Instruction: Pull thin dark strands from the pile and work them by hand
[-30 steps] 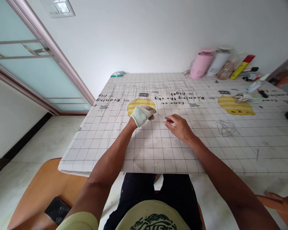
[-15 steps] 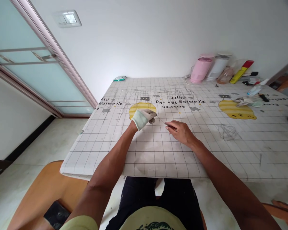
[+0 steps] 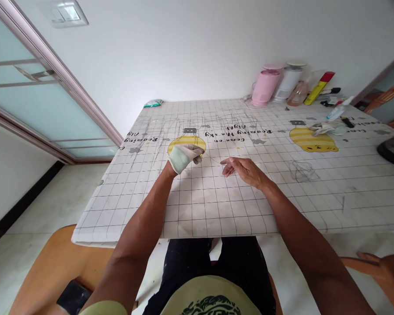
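My left hand [image 3: 186,157] wears a pale glove and is closed over the yellow balloon print, left of centre on the table. What it pinches is too small to make out; a faint thin line seems to run from it towards the right. To its right, my bare right hand [image 3: 243,169] hovers low over the gridded tablecloth [image 3: 213,212], its thumb and index finger pointing left. Those fingertips lie close together around the end of that faint line, and whether they grip it cannot be seen. The two hands are a short gap apart.
A pink cylinder [image 3: 265,86], a white cylinder [image 3: 288,82], a bottle and a yellow can with a red cap [image 3: 319,89] stand by the wall. Crumpled gloves [image 3: 328,127] lie at the right. A green packet [image 3: 153,103] sits at the back left corner; a black phone [image 3: 74,296] is on the chair.
The view has shifted slightly, so the table appears further left. The fingers of my right hand look more spread than before. My left hand stays closed.
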The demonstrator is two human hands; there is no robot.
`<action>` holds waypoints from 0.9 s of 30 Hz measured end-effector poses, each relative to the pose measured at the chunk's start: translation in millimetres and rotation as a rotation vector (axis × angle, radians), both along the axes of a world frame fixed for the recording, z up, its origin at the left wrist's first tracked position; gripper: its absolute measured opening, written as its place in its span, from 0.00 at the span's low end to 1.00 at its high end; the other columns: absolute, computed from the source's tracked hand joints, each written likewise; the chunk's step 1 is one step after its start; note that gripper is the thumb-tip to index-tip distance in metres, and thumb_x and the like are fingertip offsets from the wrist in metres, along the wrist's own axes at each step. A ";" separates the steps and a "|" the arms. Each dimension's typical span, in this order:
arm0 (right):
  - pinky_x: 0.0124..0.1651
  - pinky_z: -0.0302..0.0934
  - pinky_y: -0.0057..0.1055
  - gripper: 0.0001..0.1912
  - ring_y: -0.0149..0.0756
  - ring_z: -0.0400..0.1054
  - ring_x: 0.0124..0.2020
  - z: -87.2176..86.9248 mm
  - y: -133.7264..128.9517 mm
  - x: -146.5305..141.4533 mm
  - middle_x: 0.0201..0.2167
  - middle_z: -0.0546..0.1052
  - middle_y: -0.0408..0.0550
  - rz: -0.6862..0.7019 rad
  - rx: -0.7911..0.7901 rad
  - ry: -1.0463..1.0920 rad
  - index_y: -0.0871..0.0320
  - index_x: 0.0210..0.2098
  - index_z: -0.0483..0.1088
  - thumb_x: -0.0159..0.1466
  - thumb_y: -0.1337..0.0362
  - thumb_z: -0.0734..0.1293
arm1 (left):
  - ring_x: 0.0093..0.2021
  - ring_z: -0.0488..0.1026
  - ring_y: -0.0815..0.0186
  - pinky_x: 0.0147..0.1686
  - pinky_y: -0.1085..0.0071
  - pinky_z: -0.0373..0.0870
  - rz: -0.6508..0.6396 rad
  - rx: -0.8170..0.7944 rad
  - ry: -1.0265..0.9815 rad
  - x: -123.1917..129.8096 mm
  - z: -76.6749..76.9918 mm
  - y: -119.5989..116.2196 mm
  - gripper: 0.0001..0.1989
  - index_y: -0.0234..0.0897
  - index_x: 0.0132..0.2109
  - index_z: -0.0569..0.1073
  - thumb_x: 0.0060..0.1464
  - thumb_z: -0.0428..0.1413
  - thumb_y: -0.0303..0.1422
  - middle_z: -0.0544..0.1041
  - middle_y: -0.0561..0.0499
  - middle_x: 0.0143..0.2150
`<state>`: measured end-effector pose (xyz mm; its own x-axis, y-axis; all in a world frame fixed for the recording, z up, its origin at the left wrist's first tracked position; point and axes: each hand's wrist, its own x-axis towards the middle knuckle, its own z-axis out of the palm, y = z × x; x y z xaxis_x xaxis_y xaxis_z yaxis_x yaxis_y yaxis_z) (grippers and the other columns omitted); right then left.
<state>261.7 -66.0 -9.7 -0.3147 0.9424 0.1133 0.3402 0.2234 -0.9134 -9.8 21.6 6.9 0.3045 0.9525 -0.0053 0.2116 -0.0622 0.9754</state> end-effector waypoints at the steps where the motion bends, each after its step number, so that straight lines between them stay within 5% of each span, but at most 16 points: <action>1: 0.51 0.75 0.41 0.36 0.43 0.82 0.41 1.8 0.7 1.4 0.42 0.86 0.55 0.020 -0.025 0.031 0.58 0.51 0.81 0.76 0.34 0.56 | 0.29 0.77 0.68 0.33 0.71 0.76 -0.009 0.002 -0.002 -1.2 0.0 0.4 0.08 0.33 0.34 0.81 0.59 0.63 0.33 0.82 0.46 0.29; 6: 0.49 0.76 0.42 0.35 0.44 0.83 0.38 8.0 2.4 5.1 0.39 0.86 0.55 0.114 -0.091 0.121 0.59 0.49 0.82 0.75 0.34 0.60 | 0.29 0.77 0.67 0.35 0.70 0.76 -0.068 0.014 0.010 -4.3 -0.2 -0.7 0.06 0.33 0.35 0.81 0.59 0.62 0.32 0.82 0.46 0.28; 11: 0.39 0.74 0.34 0.21 0.37 0.80 0.30 -0.9 -0.9 -8.3 0.32 0.84 0.46 -0.003 0.002 -0.071 0.56 0.52 0.81 0.70 0.46 0.73 | 0.30 0.77 0.67 0.34 0.72 0.75 -0.082 0.005 0.096 6.4 2.2 -11.2 0.07 0.34 0.38 0.83 0.60 0.61 0.32 0.82 0.48 0.28; 21: 0.31 0.64 0.31 0.17 0.31 0.68 0.22 -32.6 1.3 -30.7 0.25 0.78 0.42 -0.055 0.325 -0.314 0.54 0.50 0.80 0.78 0.56 0.60 | 0.27 0.75 0.69 0.32 0.74 0.74 -0.040 -0.041 0.154 26.2 13.6 -24.8 0.10 0.36 0.32 0.82 0.61 0.61 0.32 0.82 0.50 0.26; 27: 0.28 0.66 0.30 0.19 0.31 0.69 0.19 -27.3 -2.9 -35.1 0.24 0.78 0.42 -0.113 0.171 -0.165 0.54 0.49 0.79 0.77 0.50 0.62 | 0.31 0.80 0.66 0.38 0.71 0.77 -0.098 -0.040 0.059 14.7 6.5 -17.0 0.11 0.34 0.40 0.84 0.63 0.62 0.38 0.84 0.47 0.31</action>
